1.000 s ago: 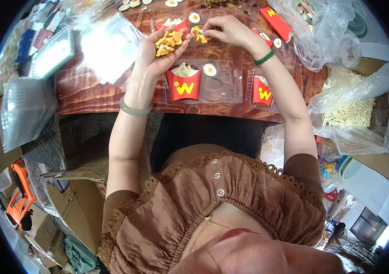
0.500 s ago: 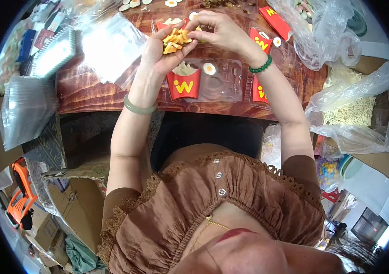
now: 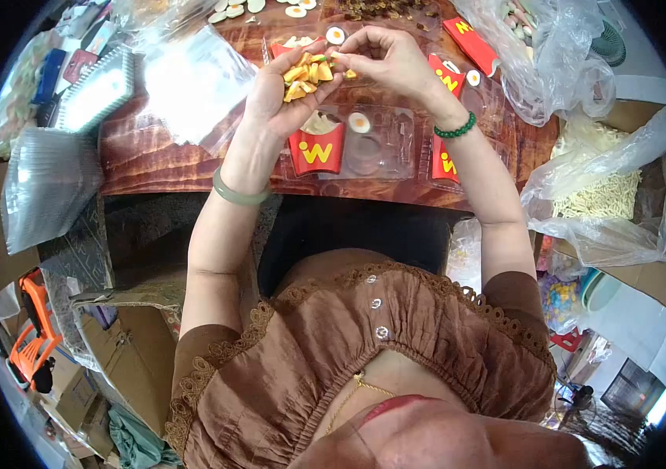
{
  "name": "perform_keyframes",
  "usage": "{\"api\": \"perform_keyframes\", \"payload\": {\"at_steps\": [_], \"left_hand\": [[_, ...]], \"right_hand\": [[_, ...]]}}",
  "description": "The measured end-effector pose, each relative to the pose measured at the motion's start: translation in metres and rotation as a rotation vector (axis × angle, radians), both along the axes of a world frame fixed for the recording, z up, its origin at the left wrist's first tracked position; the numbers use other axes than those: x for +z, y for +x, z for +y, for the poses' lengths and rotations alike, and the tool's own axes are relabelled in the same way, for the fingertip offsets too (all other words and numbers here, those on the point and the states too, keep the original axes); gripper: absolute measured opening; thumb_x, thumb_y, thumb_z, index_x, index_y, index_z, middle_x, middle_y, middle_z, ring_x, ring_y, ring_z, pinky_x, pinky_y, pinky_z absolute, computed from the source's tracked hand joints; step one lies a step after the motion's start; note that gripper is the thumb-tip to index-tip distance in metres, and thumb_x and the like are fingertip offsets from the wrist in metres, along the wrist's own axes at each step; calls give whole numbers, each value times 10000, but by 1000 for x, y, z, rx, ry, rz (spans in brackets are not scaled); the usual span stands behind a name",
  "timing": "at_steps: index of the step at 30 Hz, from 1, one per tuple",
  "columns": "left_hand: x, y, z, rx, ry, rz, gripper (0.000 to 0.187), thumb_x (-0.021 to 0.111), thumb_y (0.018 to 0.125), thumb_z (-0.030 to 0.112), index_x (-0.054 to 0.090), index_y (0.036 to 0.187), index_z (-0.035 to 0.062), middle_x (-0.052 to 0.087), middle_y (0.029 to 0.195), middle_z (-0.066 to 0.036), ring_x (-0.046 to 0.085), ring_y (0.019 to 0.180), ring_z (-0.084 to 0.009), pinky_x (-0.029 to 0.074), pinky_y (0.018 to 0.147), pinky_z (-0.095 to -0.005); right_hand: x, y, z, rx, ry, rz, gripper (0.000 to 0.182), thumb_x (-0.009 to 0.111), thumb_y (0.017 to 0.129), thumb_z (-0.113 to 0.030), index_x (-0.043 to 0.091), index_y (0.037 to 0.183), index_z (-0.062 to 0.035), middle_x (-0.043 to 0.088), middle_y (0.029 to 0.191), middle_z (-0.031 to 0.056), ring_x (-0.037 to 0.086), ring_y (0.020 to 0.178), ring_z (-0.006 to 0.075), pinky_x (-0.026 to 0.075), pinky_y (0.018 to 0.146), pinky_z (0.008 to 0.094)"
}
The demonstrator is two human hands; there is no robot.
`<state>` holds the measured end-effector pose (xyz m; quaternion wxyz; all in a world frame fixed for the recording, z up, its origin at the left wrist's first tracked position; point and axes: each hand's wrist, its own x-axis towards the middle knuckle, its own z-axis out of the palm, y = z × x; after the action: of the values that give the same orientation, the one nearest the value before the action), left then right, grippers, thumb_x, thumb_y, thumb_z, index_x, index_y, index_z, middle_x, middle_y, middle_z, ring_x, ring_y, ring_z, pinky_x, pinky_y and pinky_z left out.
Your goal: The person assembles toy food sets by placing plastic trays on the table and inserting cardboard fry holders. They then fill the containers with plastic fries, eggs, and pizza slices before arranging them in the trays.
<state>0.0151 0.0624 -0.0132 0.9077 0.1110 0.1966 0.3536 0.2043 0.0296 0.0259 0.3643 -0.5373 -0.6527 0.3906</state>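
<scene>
My left hand [image 3: 270,105], palm up and cupped, holds a small heap of yellow-orange toy pieces [image 3: 308,76], a few with green on them. Close beside its fingertips, my right hand [image 3: 395,70] has thumb and forefinger pinched together; what lies between them is too small to make out. Below the hands, a red carton with a yellow logo [image 3: 317,148] holds pale toy fries in a clear plastic tray [image 3: 395,156]. A toy fried egg [image 3: 359,123] lies in that tray. Another egg [image 3: 335,35] sits behind my fingers, near a second red carton partly hidden by my left hand.
More red cartons [image 3: 447,74] lie in trays at the right. Clear plastic sleeves [image 3: 192,86] and a spiral-bound stack [image 3: 94,86] are on the left. Brown bits [image 3: 380,9] lie at the back. A box of pale fries [image 3: 595,195] in plastic stands beyond the table's right edge.
Both hands have shifted slightly toward me and right. The right hand's fingertips have moved a little away from the heap in the left palm, which still holds the pieces.
</scene>
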Motion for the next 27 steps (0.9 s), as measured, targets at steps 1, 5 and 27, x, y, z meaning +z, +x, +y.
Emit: {"api": "perform_keyframes", "payload": {"at_steps": [1,5,27], "left_hand": [[1,-2,0,-5,7,-44,353,379,969,204,442,1215,-41,524,1138,-198,566,1033,-288,512,897,-400],[4,-15,-5,6,7,-12,362,359,974,200,400,1237,-45,506,1161,-235,546,1075,-348,518,889,-405],[1,-24,-146,-306,-303,-119,392,426,941,243,460,1254,10,544,1214,-159,546,1108,-321,488,906,-394]], "right_hand": [[4,3,1,-18,-85,130,207,658,842,-153,619,983,-6,639,878,0,571,792,29,458,651,190],[-5,35,21,41,-56,-241,158,630,836,-81,611,983,-25,634,895,-2,585,828,61,483,698,236],[-51,44,20,165,562,-554,160,602,826,-97,632,981,-74,605,978,71,577,970,231,473,825,338]]}}
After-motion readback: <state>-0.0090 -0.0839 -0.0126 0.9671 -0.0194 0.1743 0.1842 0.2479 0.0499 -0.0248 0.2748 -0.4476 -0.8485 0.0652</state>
